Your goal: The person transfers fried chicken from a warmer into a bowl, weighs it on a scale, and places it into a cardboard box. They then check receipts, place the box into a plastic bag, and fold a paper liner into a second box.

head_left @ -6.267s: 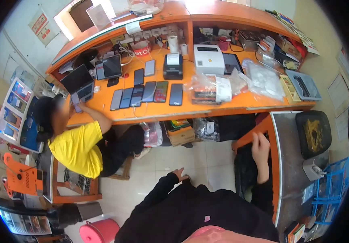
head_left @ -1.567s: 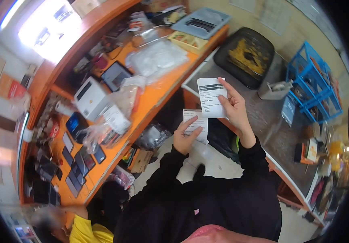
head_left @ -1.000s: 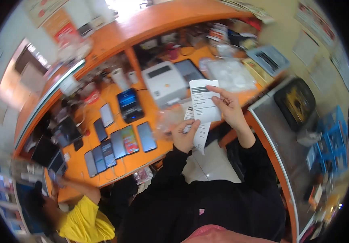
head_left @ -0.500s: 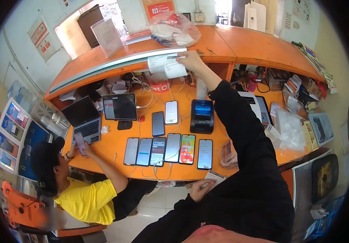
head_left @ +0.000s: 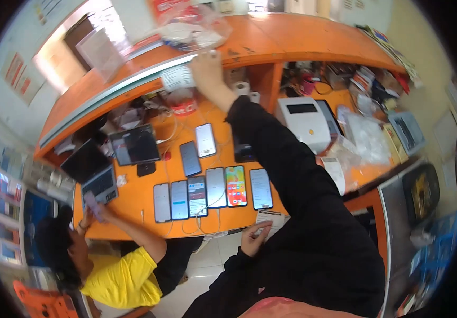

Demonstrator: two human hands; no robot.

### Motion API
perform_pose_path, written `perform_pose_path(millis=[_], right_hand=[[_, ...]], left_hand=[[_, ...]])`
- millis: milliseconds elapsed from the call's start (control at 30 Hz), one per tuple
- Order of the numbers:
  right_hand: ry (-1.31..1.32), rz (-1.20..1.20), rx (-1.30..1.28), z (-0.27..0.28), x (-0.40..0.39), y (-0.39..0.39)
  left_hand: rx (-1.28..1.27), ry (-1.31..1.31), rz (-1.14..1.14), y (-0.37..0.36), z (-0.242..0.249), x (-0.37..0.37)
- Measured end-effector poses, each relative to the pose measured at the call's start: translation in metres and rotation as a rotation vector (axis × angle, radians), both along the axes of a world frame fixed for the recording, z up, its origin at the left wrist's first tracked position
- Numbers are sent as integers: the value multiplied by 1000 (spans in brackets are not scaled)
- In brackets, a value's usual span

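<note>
My right hand is up at the right end of the metal rail along the raised shelf. Its fingers are curled over the right edge of a printed white paper slip hanging at the rail; the fingertips are partly hidden and blurred. Low in front of my body, my left hand is closed on a printed paper card. Beyond the card stands a row of lit phones on the orange desk, the nearest a phone with text on its screen. A dark printer is mostly behind my right sleeve.
A person in a yellow shirt sits at left, holding a phone. Before them stand a laptop and a tablet. Charging cables cross the desk. A white printer and plastic bags lie right.
The view has shifted, moving the desk leftward. Two slips showed at the rail before; now one shows beside my right hand, which has closed in on the rail. My left hand still holds the card.
</note>
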State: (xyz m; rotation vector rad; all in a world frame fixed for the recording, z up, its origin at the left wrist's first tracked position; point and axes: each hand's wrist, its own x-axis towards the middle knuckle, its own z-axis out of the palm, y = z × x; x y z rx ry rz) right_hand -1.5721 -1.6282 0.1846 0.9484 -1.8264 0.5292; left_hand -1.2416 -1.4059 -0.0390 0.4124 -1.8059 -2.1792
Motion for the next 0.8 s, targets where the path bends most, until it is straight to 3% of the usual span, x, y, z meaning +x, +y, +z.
perform_pose_path(millis=[33,100,133,167,200,233,267,300,333,400,467,500,533,567,600,633,667,700,733,767,800], right_hand=[[-127,17,192,2,1,-1],[-140,117,292,11,22,21],[-40,166,264,10,29,36],[106,320,-73,14,36,61],[-176,312,277,7,36,65],[-108,436,111,-4,39,80],[-22,556,-42,-13,44,97],[236,303,80,-17,57,116],[141,307,47,-28,70,140],[-123,344,10,-51,111,208],[-415,356,-42,-63,151,319],[-507,247,-206,-68,171,378],[-745,-124,-167,-101,179,418],[-462,-232,-542,-129,205,473],[-698,-304,-491,-123,240,528],[-853,-377,-720,-159,261,558],[-1340,-229,-878,-148,297,595],[-1279,-155,-926,-166,323,623],[-1222,-71,-971,-186,347,647],[-1090,-94,-1036,-187,385,687],[-945,-123,-1100,-184,408,712]], left_hand=[[-39,53,4,1,-3,-1],[-27,-26,0,1,-13,1],[-24,-62,-48,1,-16,-3],[41,-2,-81,5,-8,-7],[115,38,-127,6,0,-11],[-136,107,-219,-7,-29,-14],[-150,180,-299,-4,-38,-27],[-159,254,-379,-1,-46,-38],[53,256,-431,18,-22,-46],[106,178,-446,50,-3,-58],[-222,112,-399,76,6,-75],[-311,41,-454,87,7,-83],[-268,127,-510,104,7,-85],[-219,213,-559,133,28,-84],[-167,295,-602,161,43,-85],[-104,303,-758,188,47,-83],[-37,304,-907,218,47,-78],[31,298,-1050,247,46,-70],[-252,431,-1043,279,46,-59],[-235,417,-1216,337,50,-33],[-131,452,-1242,371,46,-23]])
